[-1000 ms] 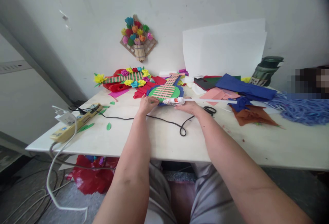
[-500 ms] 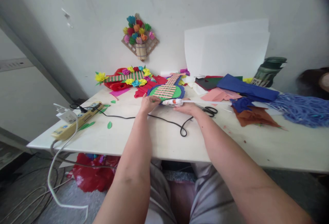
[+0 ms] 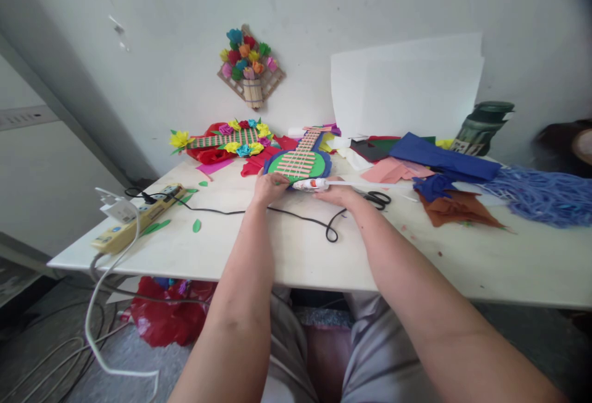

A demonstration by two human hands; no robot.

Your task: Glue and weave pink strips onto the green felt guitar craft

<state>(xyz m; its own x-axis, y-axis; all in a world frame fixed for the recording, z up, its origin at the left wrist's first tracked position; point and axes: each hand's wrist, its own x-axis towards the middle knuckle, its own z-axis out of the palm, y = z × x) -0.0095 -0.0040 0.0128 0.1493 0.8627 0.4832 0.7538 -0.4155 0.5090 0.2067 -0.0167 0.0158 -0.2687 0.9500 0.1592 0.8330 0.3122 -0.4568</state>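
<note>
A guitar-shaped paper craft (image 3: pixel 275 166) lies at the middle of the table, green on top with a ruffled blue border and rows of pale sticks. At its near left edge my left hand (image 3: pixel 271 189) is closed, fingers gripping the border. My right hand (image 3: pixel 338 193) is wrapped around a white hot glue gun (image 3: pixel 308 185), whose nozzle points left along the craft's near edge, close to my left fingertips. A long white glue stick (image 3: pixel 370 185) sticks out of the gun's back to the right. The gun hides part of my right fingers.
Black scissors (image 3: pixel 379 199) lie right of my right hand. A black cord (image 3: pixel 222 210) loops from the power strip (image 3: pixel 134 221) across the table. Behind are a flower-trimmed guitar craft (image 3: pixel 222 139), crepe paper (image 3: pixel 444 156) and a dark green bottle (image 3: pixel 485 126). Blue yarn (image 3: pixel 546 196) sits right.
The neck end of the guitar craft has shifted slightly up and away. Both hands and the glue gun stay in nearly the same place.
</note>
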